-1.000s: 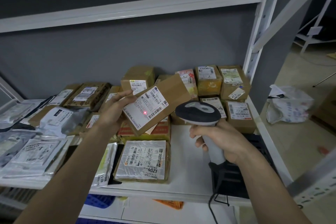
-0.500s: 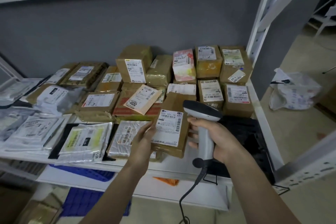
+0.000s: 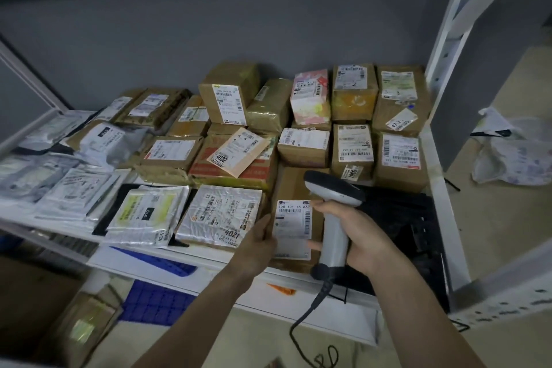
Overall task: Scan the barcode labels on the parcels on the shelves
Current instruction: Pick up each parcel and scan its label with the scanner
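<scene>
A flat brown parcel (image 3: 294, 188) with a white barcode label (image 3: 293, 227) lies at the front of the white shelf (image 3: 191, 263). My left hand (image 3: 257, 245) holds its left edge, thumb on the label side. My right hand (image 3: 355, 233) grips the handle of a grey corded barcode scanner (image 3: 333, 191), whose head sits just above the parcel's label. Many other labelled parcels fill the shelf, among them a silver padded one marked 4021 (image 3: 221, 215) and a box bearing an envelope marked 4032 (image 3: 239, 155).
Stacked brown boxes (image 3: 352, 146) stand at the back right against a grey wall. Grey mailer bags (image 3: 59, 185) cover the left. A black crate (image 3: 415, 236) sits behind my right hand. White uprights (image 3: 445, 48) frame the right side; a plastic bag (image 3: 513, 152) lies on the floor.
My left hand has brought the parcel down from mid-air and laid it at the shelf's front. The scanner's red dot is gone, and the scanner has stayed over the parcel.
</scene>
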